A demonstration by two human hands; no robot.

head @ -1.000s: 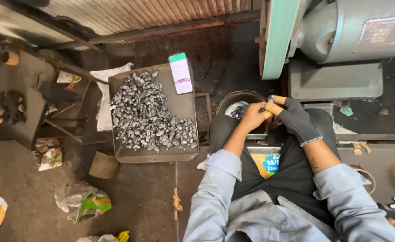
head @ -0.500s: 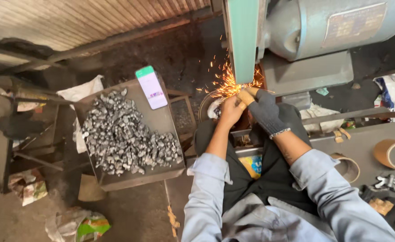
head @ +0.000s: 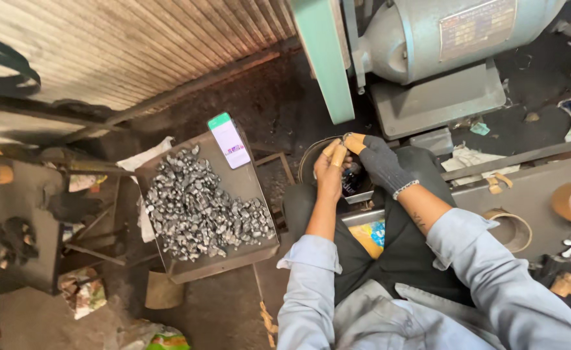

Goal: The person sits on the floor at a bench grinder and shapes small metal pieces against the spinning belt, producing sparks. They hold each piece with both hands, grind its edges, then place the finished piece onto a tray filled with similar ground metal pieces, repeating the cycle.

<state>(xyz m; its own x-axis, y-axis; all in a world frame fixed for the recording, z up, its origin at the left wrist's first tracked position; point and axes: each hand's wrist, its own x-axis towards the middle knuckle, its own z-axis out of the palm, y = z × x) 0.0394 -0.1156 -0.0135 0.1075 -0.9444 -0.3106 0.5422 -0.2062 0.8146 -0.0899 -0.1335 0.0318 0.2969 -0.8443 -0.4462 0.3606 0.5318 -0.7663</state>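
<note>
While both hands pinch a small metal piece [head: 348, 137] just below the green grinder guard [head: 324, 58], the left hand [head: 331, 170] and gloved right hand [head: 381, 165] should grip firmly, fingers clear.

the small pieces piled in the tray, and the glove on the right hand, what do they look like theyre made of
The small pieces look like bare metal: silvery grey with bright glints, heaped in a dull grey tray that seems to be sheet metal. The glove on the right hand looks like dark knitted fabric, with a ribbed, pale-edged cuff. The left hand is bare, with tan wraps on its fingers, possibly tape.
</note>
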